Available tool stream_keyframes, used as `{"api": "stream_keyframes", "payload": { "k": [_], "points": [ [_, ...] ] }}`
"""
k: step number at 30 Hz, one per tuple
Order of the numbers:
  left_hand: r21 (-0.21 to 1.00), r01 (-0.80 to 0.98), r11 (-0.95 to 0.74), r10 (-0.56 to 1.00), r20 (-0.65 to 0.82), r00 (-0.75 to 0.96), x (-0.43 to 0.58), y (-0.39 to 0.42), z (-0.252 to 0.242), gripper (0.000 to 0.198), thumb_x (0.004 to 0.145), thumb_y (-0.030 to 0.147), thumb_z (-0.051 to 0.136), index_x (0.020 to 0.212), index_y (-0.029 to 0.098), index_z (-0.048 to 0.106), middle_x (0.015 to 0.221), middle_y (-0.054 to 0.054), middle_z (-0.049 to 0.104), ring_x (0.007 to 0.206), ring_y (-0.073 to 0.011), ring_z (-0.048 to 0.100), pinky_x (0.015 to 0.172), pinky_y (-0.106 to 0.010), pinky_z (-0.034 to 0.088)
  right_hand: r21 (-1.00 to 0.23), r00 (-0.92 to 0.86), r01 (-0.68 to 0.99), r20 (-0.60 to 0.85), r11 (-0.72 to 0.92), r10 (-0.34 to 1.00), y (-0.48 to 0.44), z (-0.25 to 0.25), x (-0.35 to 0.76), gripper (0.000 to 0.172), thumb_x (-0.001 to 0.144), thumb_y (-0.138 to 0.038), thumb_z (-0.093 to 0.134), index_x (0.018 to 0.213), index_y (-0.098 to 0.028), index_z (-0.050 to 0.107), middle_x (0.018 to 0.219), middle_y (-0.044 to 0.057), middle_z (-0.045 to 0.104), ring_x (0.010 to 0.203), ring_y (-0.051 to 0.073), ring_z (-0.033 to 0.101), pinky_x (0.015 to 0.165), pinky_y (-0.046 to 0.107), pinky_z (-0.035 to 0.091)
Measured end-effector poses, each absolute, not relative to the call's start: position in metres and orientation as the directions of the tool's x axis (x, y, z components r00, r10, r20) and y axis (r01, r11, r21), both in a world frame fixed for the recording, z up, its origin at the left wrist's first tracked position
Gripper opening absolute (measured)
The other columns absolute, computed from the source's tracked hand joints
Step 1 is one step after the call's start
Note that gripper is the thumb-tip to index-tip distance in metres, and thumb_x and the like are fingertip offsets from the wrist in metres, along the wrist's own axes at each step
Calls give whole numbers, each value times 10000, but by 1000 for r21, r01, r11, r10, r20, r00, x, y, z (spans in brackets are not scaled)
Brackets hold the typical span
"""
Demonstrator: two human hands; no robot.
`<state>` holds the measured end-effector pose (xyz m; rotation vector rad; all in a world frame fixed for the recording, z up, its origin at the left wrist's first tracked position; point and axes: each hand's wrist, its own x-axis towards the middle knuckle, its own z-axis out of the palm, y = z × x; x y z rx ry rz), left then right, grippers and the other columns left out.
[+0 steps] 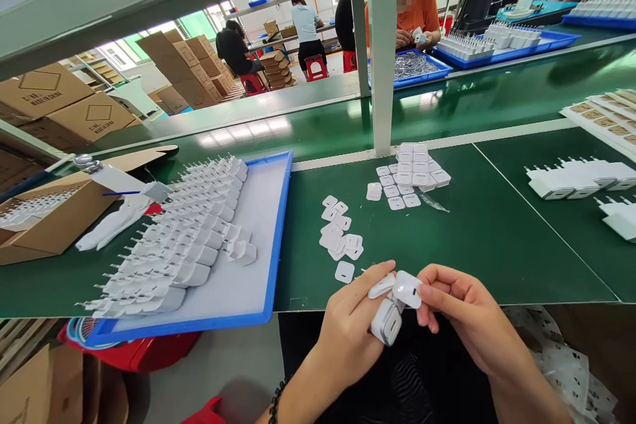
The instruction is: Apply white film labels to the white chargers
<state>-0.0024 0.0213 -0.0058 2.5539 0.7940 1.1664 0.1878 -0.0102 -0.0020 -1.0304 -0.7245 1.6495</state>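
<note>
My left hand (350, 315) is closed around a white charger (386, 322), whose end with a port slot faces me. A second small white piece (381, 285) sticks out between its fingers. Between thumb and fingertips, my right hand (454, 295) pinches a white square cover plate (407, 289) with a dark slot, just above the charger. Loose cover plates (344, 271) lie scattered on the green table beyond my hands. Farther back rest stacked sheets of such plates (413, 165).
At left, a blue-rimmed tray (281, 225) holds rows of white chargers (199, 232). An open cardboard box (44, 238) stands beyond it. More chargers (581, 177) lie at right. A metal post (381, 53) rises behind the sheets; across the line, a person in orange (420, 13) handles a white part.
</note>
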Motion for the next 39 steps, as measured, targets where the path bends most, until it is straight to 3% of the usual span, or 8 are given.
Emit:
{"api": "stream_keyframes", "payload": {
  "k": [8,13,21,31,39],
  "points": [
    [569,386,-726,687,626,370,6,20,-8,466,820,-11,635,1260,143,628,1286,-153,656,1113,-211,698,927,-285,619,-716,-31,-656,-290,-238,956,-39,-7,153,296,818,-398,782,676,-168,662,513,15,635,469,94,471,484,217,343],
    [602,366,-710,704,623,341,10,16,-8,440,844,33,643,1265,162,637,1274,-142,656,1066,-204,709,845,-269,638,-725,-34,-654,-258,-216,966,-42,-10,141,307,841,-405,765,678,-175,644,515,0,611,487,96,463,513,224,359],
    [623,322,-713,701,626,342,10,14,-7,463,839,43,670,1287,153,630,1281,-147,646,1102,-203,690,879,-259,622,-671,-54,-702,-283,-238,957,-41,-7,140,358,782,-432,789,605,-184,600,441,-20,522,466,106,416,501,239,330],
    [606,333,-722,691,639,337,14,11,-5,407,866,78,653,1268,143,635,1263,-139,650,1088,-197,688,888,-271,619,-738,-16,-635,-285,-230,958,-42,-6,141,393,746,-440,818,593,-198,548,426,-66,401,448,86,314,469,228,234],
    [644,309,-700,714,613,339,14,10,-7,426,860,62,641,1273,163,637,1267,-132,648,1079,-191,690,875,-265,622,-720,13,-667,-270,-192,963,-42,-6,139,400,776,-421,793,574,-205,523,424,-53,437,457,102,350,492,239,282]
  ]
}}
